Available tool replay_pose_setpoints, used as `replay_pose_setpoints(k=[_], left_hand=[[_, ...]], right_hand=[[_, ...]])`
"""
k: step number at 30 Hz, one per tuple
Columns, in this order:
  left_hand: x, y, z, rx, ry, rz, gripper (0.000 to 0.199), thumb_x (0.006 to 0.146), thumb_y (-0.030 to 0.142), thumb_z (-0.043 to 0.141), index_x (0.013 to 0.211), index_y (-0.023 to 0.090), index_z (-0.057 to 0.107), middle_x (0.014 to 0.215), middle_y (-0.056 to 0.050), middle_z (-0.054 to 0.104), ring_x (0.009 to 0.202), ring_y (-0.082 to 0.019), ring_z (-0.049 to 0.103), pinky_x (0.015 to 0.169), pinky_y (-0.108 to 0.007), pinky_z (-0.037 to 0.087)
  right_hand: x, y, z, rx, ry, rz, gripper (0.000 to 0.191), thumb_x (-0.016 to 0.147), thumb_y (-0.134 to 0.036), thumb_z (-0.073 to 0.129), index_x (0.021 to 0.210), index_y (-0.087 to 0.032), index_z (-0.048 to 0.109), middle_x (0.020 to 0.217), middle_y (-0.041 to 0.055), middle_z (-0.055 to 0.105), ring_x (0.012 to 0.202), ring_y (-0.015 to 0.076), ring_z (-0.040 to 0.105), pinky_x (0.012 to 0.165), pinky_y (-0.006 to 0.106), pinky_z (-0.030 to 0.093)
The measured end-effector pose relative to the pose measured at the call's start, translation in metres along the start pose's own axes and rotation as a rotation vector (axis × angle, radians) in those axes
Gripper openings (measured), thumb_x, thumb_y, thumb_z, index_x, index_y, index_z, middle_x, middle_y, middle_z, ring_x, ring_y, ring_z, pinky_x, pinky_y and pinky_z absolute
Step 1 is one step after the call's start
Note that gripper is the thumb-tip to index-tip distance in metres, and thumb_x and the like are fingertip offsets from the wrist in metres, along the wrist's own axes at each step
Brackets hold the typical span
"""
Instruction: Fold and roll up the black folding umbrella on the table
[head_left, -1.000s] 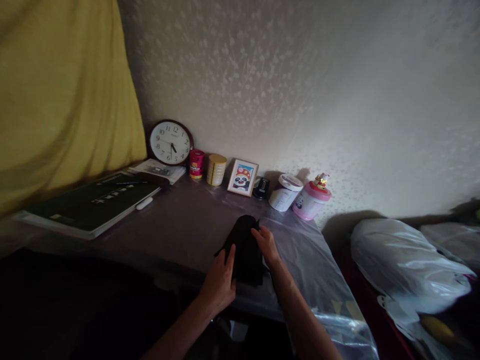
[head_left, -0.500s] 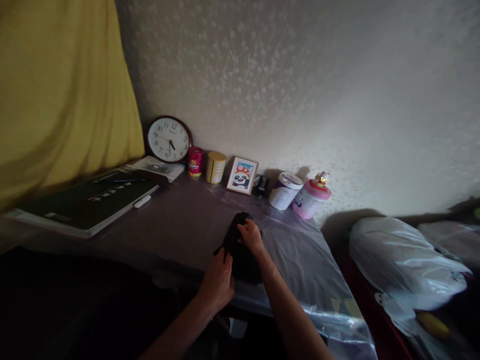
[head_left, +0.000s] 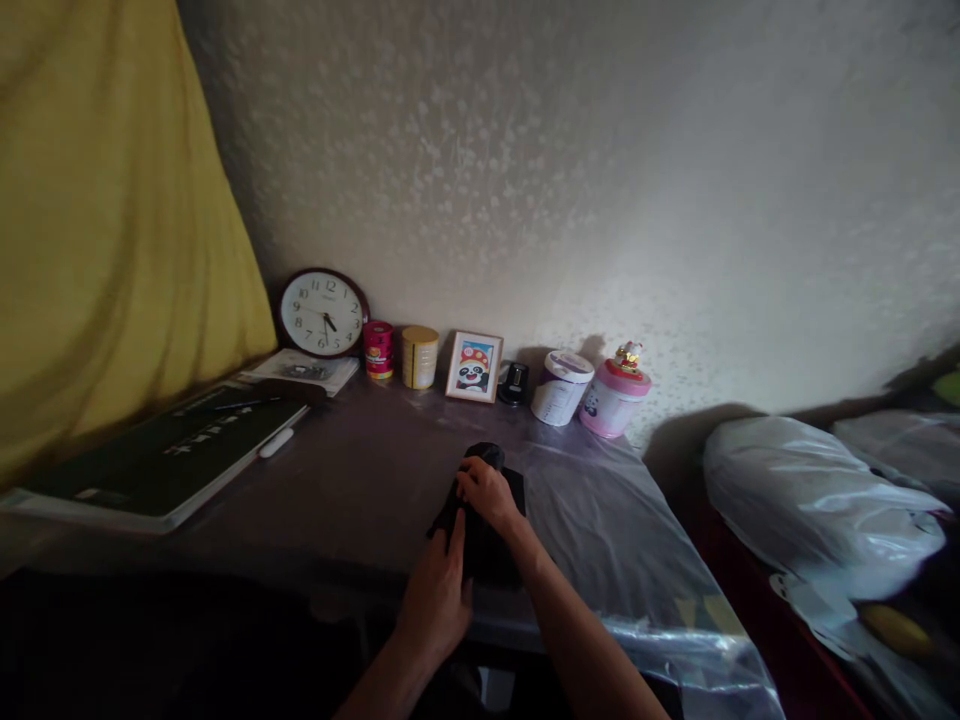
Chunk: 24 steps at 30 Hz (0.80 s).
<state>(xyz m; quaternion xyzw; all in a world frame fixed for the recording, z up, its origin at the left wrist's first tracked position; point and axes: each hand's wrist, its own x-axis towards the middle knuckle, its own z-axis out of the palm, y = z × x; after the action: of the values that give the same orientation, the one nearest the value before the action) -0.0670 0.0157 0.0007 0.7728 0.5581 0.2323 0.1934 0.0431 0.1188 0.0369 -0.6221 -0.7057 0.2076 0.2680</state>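
Note:
A black item, soft-looking like cloth or a pouch (head_left: 487, 540), lies near the front edge of the table (head_left: 360, 470). My right hand (head_left: 486, 490) is on its upper part, fingers bent and pressed together on the dark material. Lower down, at its left side, my left hand (head_left: 439, 585) has its fingers closed at the edge, with the index finger pointing forward. The two hands are close together. Dim light hides the item's details and parts of the fingertips.
Along the wall stand a clock (head_left: 324, 313), a red can (head_left: 379, 352), a yellow can (head_left: 420, 358), a panda picture (head_left: 474, 368), a black object (head_left: 514, 383) and two tubs (head_left: 561, 390). A green book (head_left: 165, 455) lies left; plastic bags (head_left: 810, 500) are right.
My right hand has moved left across the black item, nearer my left hand. More of the item's flat right part shows. The view has tilted slightly.

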Motion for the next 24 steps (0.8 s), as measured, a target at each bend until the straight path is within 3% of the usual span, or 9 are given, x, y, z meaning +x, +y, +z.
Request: replay_pose_setpoints(k=[2, 4, 6, 8, 11, 14, 17, 20, 24], left_hand=[[0.000, 0.000, 0.003, 0.040, -0.020, -0.031, 0.076, 0.074, 0.007, 0.043, 0.142, 0.011, 0.010, 0.127, -0.017, 0.046, 0.117, -0.025, 0.048, 0.097, -0.036, 0.038], [0.000, 0.001, 0.005, 0.066, -0.034, -0.045, 0.075, 0.073, 0.006, 0.042, 0.142, 0.009, 0.011, 0.131, -0.017, 0.044, 0.121, -0.024, 0.045, 0.099, -0.035, 0.036], [0.001, 0.003, 0.004, 0.093, -0.061, -0.062, 0.075, 0.072, 0.005, 0.041, 0.141, 0.005, 0.012, 0.135, -0.019, 0.041, 0.126, -0.024, 0.040, 0.102, -0.035, 0.033], [0.001, 0.005, 0.003, 0.117, -0.092, -0.072, 0.073, 0.073, 0.005, 0.040, 0.140, 0.001, 0.012, 0.137, -0.021, 0.038, 0.128, -0.024, 0.036, 0.103, -0.034, 0.031], [0.002, 0.007, 0.000, 0.149, -0.108, -0.079, 0.072, 0.073, 0.004, 0.040, 0.140, 0.000, 0.012, 0.139, -0.021, 0.036, 0.129, -0.025, 0.035, 0.104, -0.034, 0.031], [0.001, 0.010, 0.000, 0.183, -0.106, -0.074, 0.074, 0.072, 0.000, 0.039, 0.140, -0.001, 0.012, 0.139, -0.022, 0.037, 0.129, -0.025, 0.034, 0.104, -0.034, 0.031], [-0.001, 0.014, 0.005, 0.231, -0.106, -0.063, 0.078, 0.067, -0.005, 0.040, 0.140, -0.001, 0.013, 0.140, -0.023, 0.035, 0.130, -0.026, 0.034, 0.104, -0.034, 0.032], [-0.002, 0.018, 0.015, 0.318, -0.056, -0.049, 0.081, 0.063, -0.007, 0.043, 0.139, 0.002, 0.020, 0.140, -0.023, 0.034, 0.129, -0.030, 0.034, 0.104, -0.038, 0.033], [-0.003, 0.017, 0.031, 0.417, 0.052, -0.011, 0.061, 0.075, -0.005, 0.035, 0.135, 0.001, 0.032, 0.135, -0.024, 0.042, 0.124, -0.031, 0.041, 0.101, -0.040, 0.038]], right_hand=[[-0.012, 0.006, 0.000, 0.098, 0.089, -0.125, 0.024, 0.087, -0.022, 0.043, 0.103, -0.020, 0.060, 0.072, -0.0008, 0.068, 0.067, 0.0121, 0.063, 0.065, 0.021, 0.045], [-0.023, 0.015, 0.003, 0.100, 0.248, -0.246, 0.025, 0.088, -0.024, 0.041, 0.099, -0.021, 0.063, 0.086, 0.0031, 0.069, 0.082, 0.0143, 0.063, 0.077, 0.026, 0.046], [-0.027, 0.025, 0.007, 0.023, 0.317, -0.315, 0.027, 0.088, -0.024, 0.040, 0.098, -0.020, 0.065, 0.101, 0.0065, 0.068, 0.102, 0.0178, 0.058, 0.091, 0.032, 0.041], [-0.021, 0.034, 0.011, -0.059, 0.281, -0.337, 0.030, 0.089, -0.023, 0.039, 0.103, -0.020, 0.065, 0.113, 0.0074, 0.065, 0.117, 0.0199, 0.049, 0.101, 0.039, 0.033], [-0.002, 0.042, 0.011, -0.151, 0.189, -0.323, 0.032, 0.090, -0.022, 0.037, 0.108, -0.022, 0.063, 0.120, 0.0057, 0.062, 0.125, 0.0195, 0.043, 0.106, 0.044, 0.025], [0.015, 0.047, 0.009, -0.181, 0.296, -0.196, 0.035, 0.089, -0.022, 0.036, 0.117, -0.017, 0.057, 0.129, 0.0104, 0.055, 0.125, 0.0200, 0.042, 0.105, 0.043, 0.027], [0.017, 0.053, 0.015, -0.131, 0.446, 0.070, 0.046, 0.088, -0.028, 0.038, 0.128, -0.006, 0.044, 0.134, 0.0214, 0.046, 0.127, 0.0258, 0.040, 0.102, 0.043, 0.032], [0.010, 0.053, 0.028, -0.059, 0.437, 0.237, 0.062, 0.084, -0.036, 0.045, 0.133, 0.000, 0.035, 0.136, 0.0278, 0.040, 0.128, 0.0319, 0.038, 0.100, 0.044, 0.034], [0.001, 0.036, 0.038, -0.067, 0.399, 0.301, 0.074, 0.081, -0.037, 0.047, 0.135, 0.008, 0.026, 0.138, 0.0339, 0.031, 0.126, 0.0379, 0.038, 0.098, 0.046, 0.034]])
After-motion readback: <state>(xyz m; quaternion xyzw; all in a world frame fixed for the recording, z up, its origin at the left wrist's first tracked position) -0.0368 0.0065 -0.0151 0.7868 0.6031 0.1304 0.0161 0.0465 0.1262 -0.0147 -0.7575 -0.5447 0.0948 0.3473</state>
